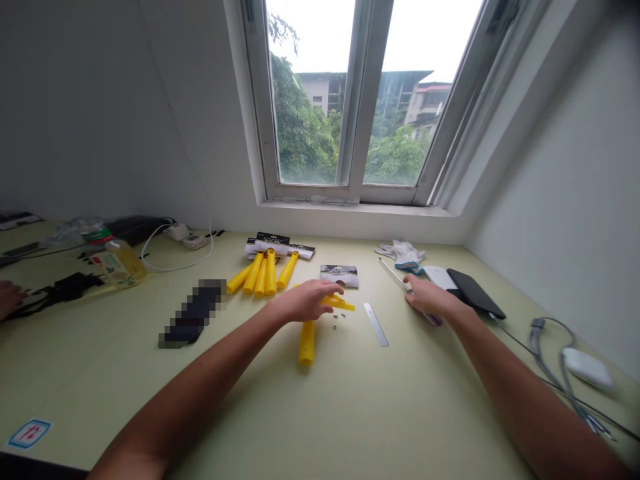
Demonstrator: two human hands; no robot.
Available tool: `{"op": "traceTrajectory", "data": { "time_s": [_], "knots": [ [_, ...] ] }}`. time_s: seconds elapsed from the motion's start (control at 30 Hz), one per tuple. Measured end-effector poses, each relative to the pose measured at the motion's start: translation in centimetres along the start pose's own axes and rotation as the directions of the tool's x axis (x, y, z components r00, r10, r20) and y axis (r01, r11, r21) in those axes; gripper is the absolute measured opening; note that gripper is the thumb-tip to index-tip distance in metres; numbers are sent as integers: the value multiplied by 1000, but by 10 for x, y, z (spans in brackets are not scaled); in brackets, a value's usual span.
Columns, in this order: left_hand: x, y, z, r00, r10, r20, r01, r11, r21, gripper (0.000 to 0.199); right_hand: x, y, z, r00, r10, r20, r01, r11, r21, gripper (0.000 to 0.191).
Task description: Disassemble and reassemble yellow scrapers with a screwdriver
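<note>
My left hand [309, 300] is closed on a flat yellow plastic piece [343, 305], whose tip sticks out to the right. Below it a yellow handle [307, 345] lies on the table, its upper end hidden by the hand. Several small screws [335, 317] lie just right of that handle. A thin metal blade [375, 325] rests between my two hands. At the right, my right hand [419, 295] has its fingers around the lower end of a screwdriver [393, 273], with its shaft pointing up and left. A printed card [339, 275] lies behind my left hand.
Several yellow handles [271, 273] with packaging cards stand left of centre, near a dark pixelated object [195, 315]. Gloves [401, 252], a black device [475, 293] and cables [537, 340] are right. Far left are a bottle [117, 262] and another person's hand [9, 298].
</note>
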State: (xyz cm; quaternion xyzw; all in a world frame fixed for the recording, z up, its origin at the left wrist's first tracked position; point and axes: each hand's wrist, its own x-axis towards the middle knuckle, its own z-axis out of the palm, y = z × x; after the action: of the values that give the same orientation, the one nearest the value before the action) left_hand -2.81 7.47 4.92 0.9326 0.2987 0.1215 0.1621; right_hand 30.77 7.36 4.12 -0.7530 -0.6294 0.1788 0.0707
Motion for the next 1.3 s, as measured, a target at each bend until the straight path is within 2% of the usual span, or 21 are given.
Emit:
{"op": "traceTrajectory", "data": {
  "time_s": [0.07,0.13,0.2,0.27,0.3,0.33,0.4,0.43,0.47,0.6,0.7,0.8,1.0,1.1,1.23,1.3],
  "knots": [
    [0,0,0,1000,2,-3,-2,1000,-12,38,0,0,-6,998,-47,34,44,997,70,54],
    [0,0,0,1000,0,-1,0,1000,-20,36,-4,-5,-17,993,-103,49,92,979,181,44],
    [0,-1,-1,1000,-4,4,4,1000,-23,32,-13,-11,-31,985,-164,46,142,941,307,41],
    [0,-1,-2,1000,-6,10,7,1000,-26,28,-25,-16,-44,967,-251,49,202,870,450,47],
    [0,0,-2,1000,-6,12,6,1000,-28,27,-32,-19,-49,946,-321,48,241,795,556,48],
    [0,0,-2,1000,-5,13,5,999,-32,27,-39,-21,-53,910,-413,15,287,656,698,46],
    [0,0,-3,1000,-2,14,3,999,-39,27,-53,-27,-57,840,-532,-111,364,400,841,43],
    [0,0,-3,1000,-2,14,3,999,-43,28,-59,-30,-57,813,-556,-173,405,326,854,44],
    [0,1,-3,1000,-2,14,3,999,-45,27,-64,-35,-57,796,-566,-216,447,308,840,43],
    [0,3,-4,1000,-7,24,8,999,-46,26,-80,-52,-54,760,-531,-375,609,380,696,26],
    [0,5,-4,999,-14,35,16,998,-52,26,-88,-62,-50,748,-504,-432,644,393,656,39],
    [1,6,-2,999,-18,47,21,998,-66,25,-92,-71,-42,759,-496,-421,630,394,670,46],
    [1,7,0,996,-38,85,46,994,-94,25,-85,-82,-21,769,-513,-382,616,434,658,38],
    [0,7,0,995,-39,93,49,993,-105,24,-83,-85,-16,755,-535,-380,631,436,641,38],
    [0,6,0,994,-34,100,44,995,-95,24,-83,-88,-14,765,-544,-345,623,490,609,37],
    [0,5,1,994,-41,106,50,995,-90,24,-84,-88,-14,760,-544,-355,628,476,615,38]
  ]
}}
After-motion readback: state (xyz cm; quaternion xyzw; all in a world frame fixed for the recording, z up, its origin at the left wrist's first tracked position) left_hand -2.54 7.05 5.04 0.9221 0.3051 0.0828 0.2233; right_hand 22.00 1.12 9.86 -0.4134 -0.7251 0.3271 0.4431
